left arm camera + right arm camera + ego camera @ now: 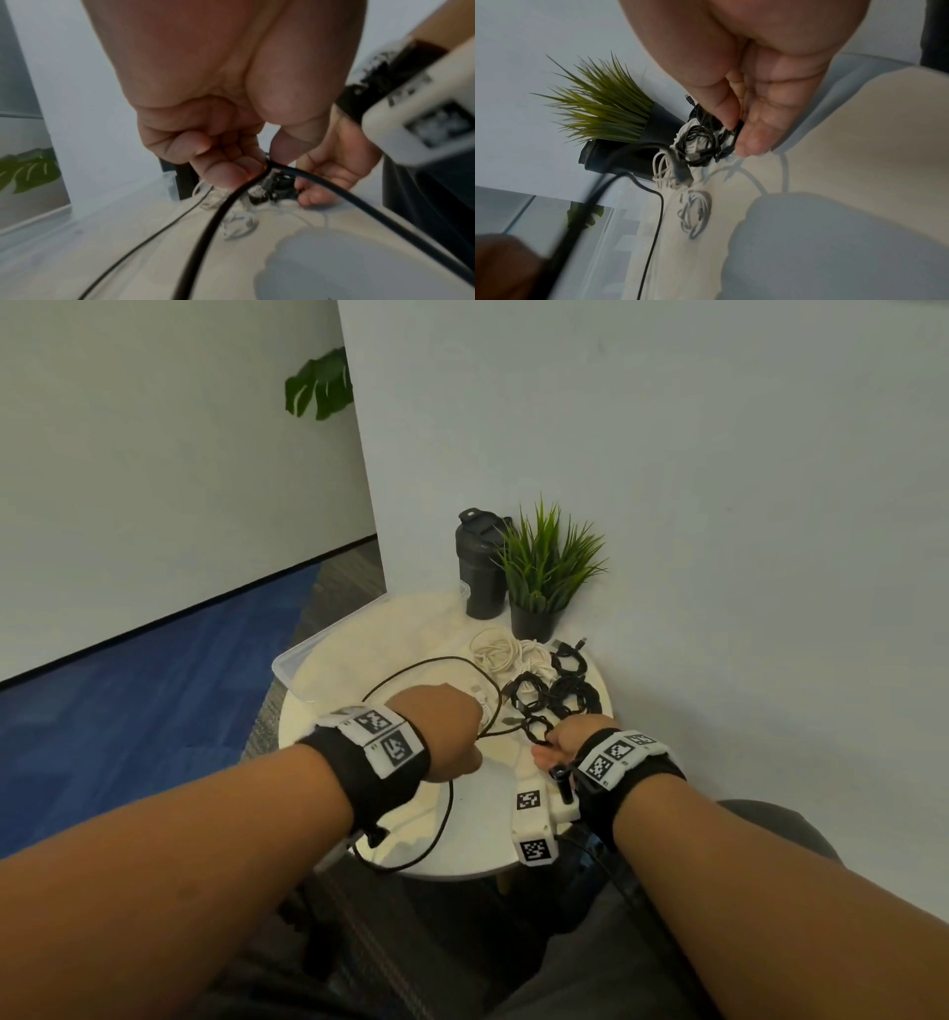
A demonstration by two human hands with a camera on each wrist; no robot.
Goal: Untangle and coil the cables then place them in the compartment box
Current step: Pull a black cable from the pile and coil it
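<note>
On a small round white table (477, 845) lies a tangle of black cables (557, 693) and white cables (506, 654). My left hand (444, 737) is curled into a fist and grips a long thin black cable (445, 806) that loops over the table and off its near edge; in the left wrist view the cable (221, 205) runs out from between the curled fingers (226, 168). My right hand (562, 742) pinches a coiled black cable (538, 729) at the near edge of the tangle, thumb against fingers (731, 119). A clear plastic compartment box (328, 654) sits at the table's left rear.
A black bottle (480, 567) and a potted green plant (544, 577) stand at the back of the table against the white wall. A loose white cable coil (695, 213) lies on the tabletop. Blue carpet lies to the left; my lap is below the table.
</note>
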